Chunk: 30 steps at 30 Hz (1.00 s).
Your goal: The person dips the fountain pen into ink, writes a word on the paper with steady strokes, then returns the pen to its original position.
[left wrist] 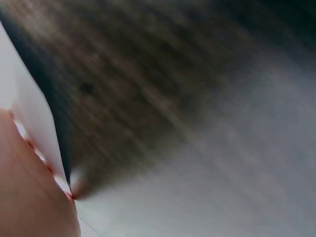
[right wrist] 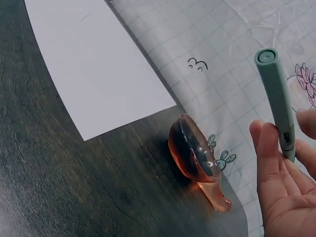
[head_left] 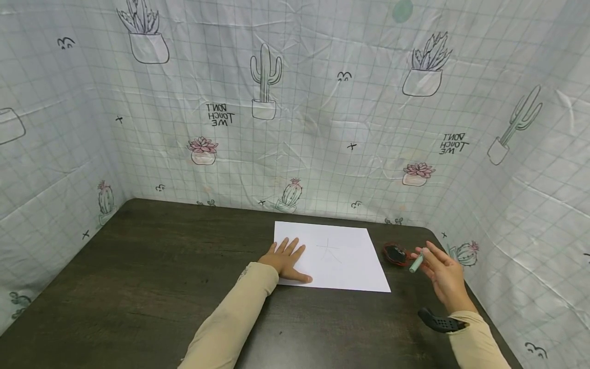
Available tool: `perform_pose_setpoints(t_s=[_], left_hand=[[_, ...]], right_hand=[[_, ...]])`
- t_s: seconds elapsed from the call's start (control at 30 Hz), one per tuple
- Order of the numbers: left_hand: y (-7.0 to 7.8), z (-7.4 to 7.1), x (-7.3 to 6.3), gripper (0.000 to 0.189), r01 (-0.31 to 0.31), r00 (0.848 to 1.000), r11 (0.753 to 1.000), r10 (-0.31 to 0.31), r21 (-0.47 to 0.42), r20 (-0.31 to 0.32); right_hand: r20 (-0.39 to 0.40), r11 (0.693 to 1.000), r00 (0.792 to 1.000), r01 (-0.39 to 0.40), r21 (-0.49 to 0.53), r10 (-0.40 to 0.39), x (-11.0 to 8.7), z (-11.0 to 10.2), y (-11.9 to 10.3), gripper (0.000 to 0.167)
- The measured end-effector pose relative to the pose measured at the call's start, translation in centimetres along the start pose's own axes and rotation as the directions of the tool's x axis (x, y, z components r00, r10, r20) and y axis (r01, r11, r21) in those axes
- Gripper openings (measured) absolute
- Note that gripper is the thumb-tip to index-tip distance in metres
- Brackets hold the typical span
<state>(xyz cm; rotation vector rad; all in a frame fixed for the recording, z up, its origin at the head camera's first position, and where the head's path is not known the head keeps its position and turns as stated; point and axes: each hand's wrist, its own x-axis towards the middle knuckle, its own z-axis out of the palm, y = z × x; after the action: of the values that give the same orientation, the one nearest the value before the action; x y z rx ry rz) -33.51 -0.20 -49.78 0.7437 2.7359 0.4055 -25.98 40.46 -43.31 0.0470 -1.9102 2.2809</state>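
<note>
A white sheet of paper (head_left: 350, 274) with a few thin drawn lines lies on the dark table. My left hand (head_left: 286, 261) rests palm down on its left part, fingers spread and thumb near the bottom edge. The left wrist view shows only part of that hand (left wrist: 34, 182) at the lower left. Right of the paper, my right hand (head_left: 443, 274) holds a mint-green pen (head_left: 416, 263) between thumb and fingers. Seen from the right wrist, the pen (right wrist: 275, 94) stands nearly upright, its round end toward the top.
A translucent red-orange, spoon-shaped dish (right wrist: 190, 150) lies on the table between the paper and my right hand. A dark band (head_left: 440, 322) is round my right wrist. Behind the dark wooden table (head_left: 152, 287) and along its sides hangs a cactus-print cloth (head_left: 313, 128).
</note>
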Motion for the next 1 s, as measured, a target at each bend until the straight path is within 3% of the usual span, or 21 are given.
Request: perform_pose_setpoints(t_s=[0.27, 0.47, 0.57, 0.67, 0.8, 0.9, 1.0], left_hand=[[-0.1, 0.2, 0.0, 0.107, -0.007, 1.000, 1.000, 0.007, 0.001, -0.014], [0.0, 0.1, -0.1, 0.108, 0.000, 1.000, 1.000, 0.000, 0.005, -0.014], [-0.1, 0.1, 0.0, 0.108, 0.001, 1.000, 1.000, -0.001, 0.011, -0.012], [-0.2, 0.3, 0.1, 0.108, 0.000, 1.000, 1.000, 0.000, 0.012, -0.009], [-0.2, 0.2, 0.1, 0.107, 0.001, 1.000, 1.000, -0.001, 0.008, 0.004], [0.1, -0.3, -0.3, 0.105, 0.001, 1.000, 1.000, -0.001, 0.004, 0.018], [0.5, -0.9, -0.9, 0.105, -0.003, 1.000, 1.000, 0.003, -0.008, 0.020]], right_hand=[[0.002, 0.999, 0.999, -0.042, -0.028, 0.042, 0.0, 0.1, 0.1, 0.065], [0.054, 0.997, 0.997, -0.047, -0.060, 0.050, 0.2, 0.2, 0.0, 0.090], [0.051, 0.993, 0.996, -0.072, -0.094, 0.077, 0.4, 0.0, 0.1, 0.094], [0.036, 0.983, 0.994, -0.099, -0.155, 0.106, 0.6, -0.4, 0.4, 0.086], [0.000, 0.965, 0.993, -0.113, -0.238, 0.116, 0.7, -1.0, 0.8, 0.061], [-0.064, 0.914, 0.991, -0.131, -0.383, 0.115, 0.8, -1.1, 0.9, 0.055], [-0.143, 0.791, 0.986, -0.157, -0.591, 0.089, 1.0, -1.1, 1.0, 0.060]])
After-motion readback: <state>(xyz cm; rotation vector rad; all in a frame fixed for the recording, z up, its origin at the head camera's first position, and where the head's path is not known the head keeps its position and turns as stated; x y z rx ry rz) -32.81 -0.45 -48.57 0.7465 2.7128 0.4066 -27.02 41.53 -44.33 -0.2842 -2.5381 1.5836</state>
